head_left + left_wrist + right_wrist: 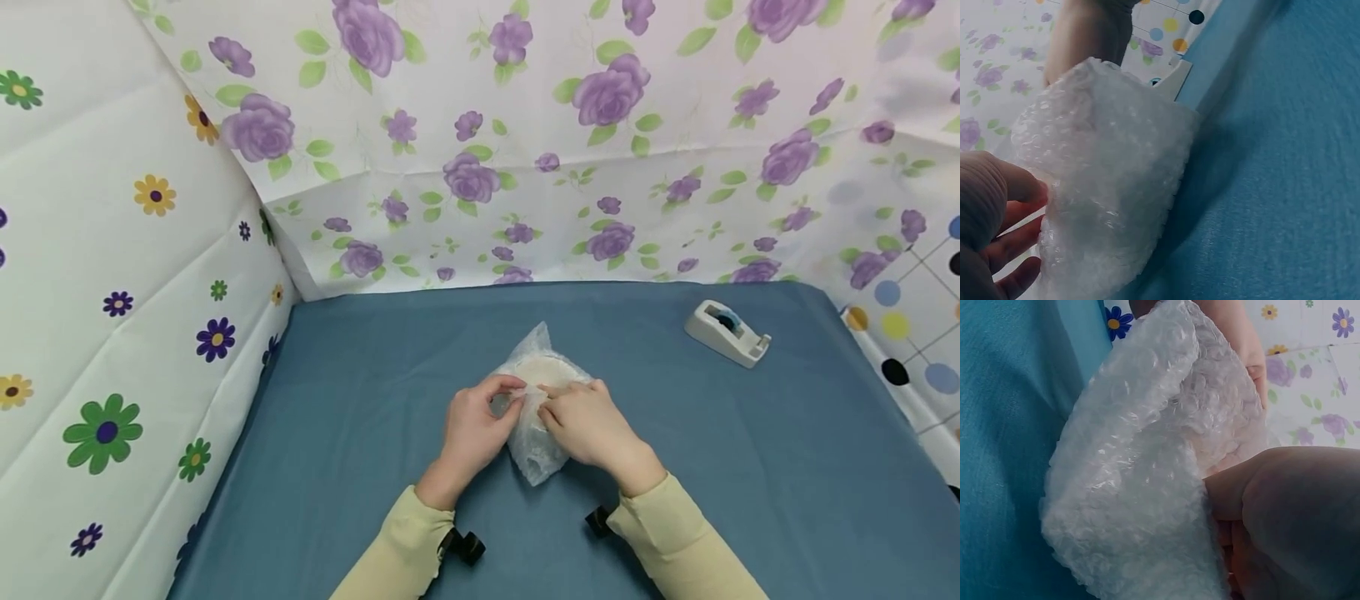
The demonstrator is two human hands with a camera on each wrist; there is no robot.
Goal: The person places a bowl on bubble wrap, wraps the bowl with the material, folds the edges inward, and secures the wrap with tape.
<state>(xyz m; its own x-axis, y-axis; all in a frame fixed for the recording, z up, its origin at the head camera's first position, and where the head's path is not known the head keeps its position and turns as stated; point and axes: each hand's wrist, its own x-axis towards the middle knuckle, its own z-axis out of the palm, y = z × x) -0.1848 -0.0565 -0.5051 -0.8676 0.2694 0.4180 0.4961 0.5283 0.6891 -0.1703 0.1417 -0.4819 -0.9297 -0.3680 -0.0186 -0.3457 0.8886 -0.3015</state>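
A sheet of bubble wrap is folded around a pale round object, partly visible through it in the head view; its exact kind is unclear. My left hand pinches the wrap's edge between thumb and index finger on the left side. From the right, my right hand grips the wrap near its middle with curled fingers, close to the left fingertips. Both wrist views show the bubbly wrap standing up in loose folds. Some right fingertips are hidden behind the wrap in the right wrist view.
A white tape dispenser with a roll in it stands at the back right of the blue-covered table. Flower-patterned sheets hang behind and to the left. A dotted sheet borders the right edge.
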